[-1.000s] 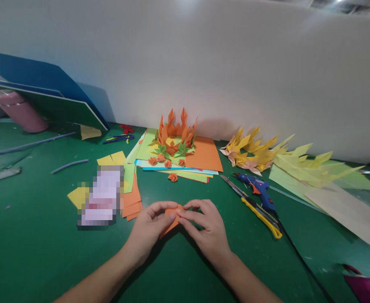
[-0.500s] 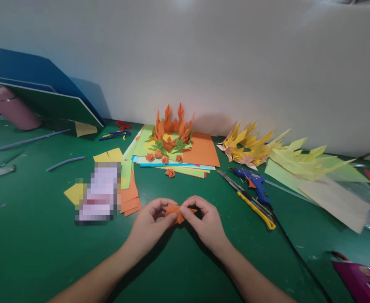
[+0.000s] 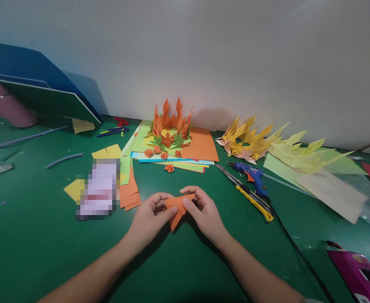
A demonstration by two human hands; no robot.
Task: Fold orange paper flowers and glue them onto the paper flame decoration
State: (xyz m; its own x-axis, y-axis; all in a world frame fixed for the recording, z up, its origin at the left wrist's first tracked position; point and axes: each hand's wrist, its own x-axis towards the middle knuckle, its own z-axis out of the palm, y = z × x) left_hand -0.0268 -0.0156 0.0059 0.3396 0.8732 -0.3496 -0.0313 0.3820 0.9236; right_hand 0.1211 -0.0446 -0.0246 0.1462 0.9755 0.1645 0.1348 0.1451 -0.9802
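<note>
And it's a pale grey wall (image 3: 251, 59) filling the upper part of the view, smooth and plain, a faint glow (image 3: 180, 1) catching its top edge! Below, the green bench (image 3: 46, 248) sweeps right across, its surface softly shining, its back edge dipping to the right. Over on the left, blue and green boards (image 3: 46, 101) stand tilted, soft shadow beside them on the wall.

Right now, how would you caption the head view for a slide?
Left hand and right hand hold a folded orange paper above a green table, an orange paper crown beyond.
</note>
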